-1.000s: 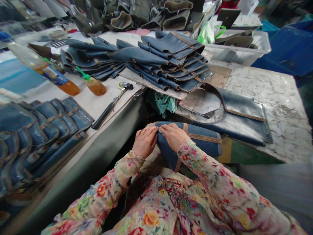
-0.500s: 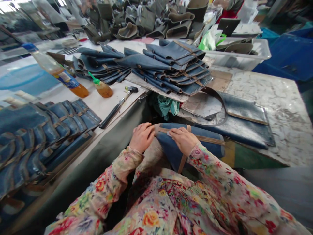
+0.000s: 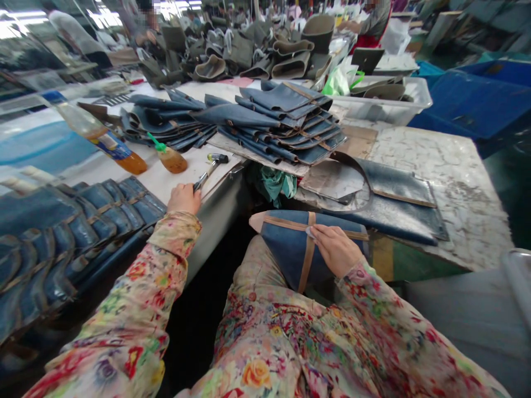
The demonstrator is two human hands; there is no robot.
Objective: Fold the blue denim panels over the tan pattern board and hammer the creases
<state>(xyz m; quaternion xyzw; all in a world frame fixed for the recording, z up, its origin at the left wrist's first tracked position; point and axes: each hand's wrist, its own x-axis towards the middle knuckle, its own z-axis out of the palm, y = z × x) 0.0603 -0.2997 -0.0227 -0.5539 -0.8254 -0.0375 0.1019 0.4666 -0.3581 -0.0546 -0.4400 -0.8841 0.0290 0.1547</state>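
My left hand [image 3: 185, 199] is closed around the handle of a hammer [image 3: 205, 177] on the left table. The hammer's head, black with a yellowish face, points away from me. Across my lap lies a blue leather-like piece [image 3: 286, 249] with crossed brown strips and a pale pointed end. Over its right part, my right hand [image 3: 337, 250] has its fingers together, pinching a small whitish thing [image 3: 310, 232] against the spot where the strips cross. Whether that thing is cloth or something else cannot be made out.
Stacked blue pieces [image 3: 282, 121] lie ahead, more [image 3: 83, 215] at the left. A green-tipped glue bottle [image 3: 172, 160] and a larger bottle [image 3: 116, 152] stand beyond the hammer. A blue strapped bag piece [image 3: 398, 204] rests on the right board. People work in the background.
My left hand has left the blue piece's pale end and moved left onto the hammer handle. My right hand has slid right along the strip with the whitish thing.
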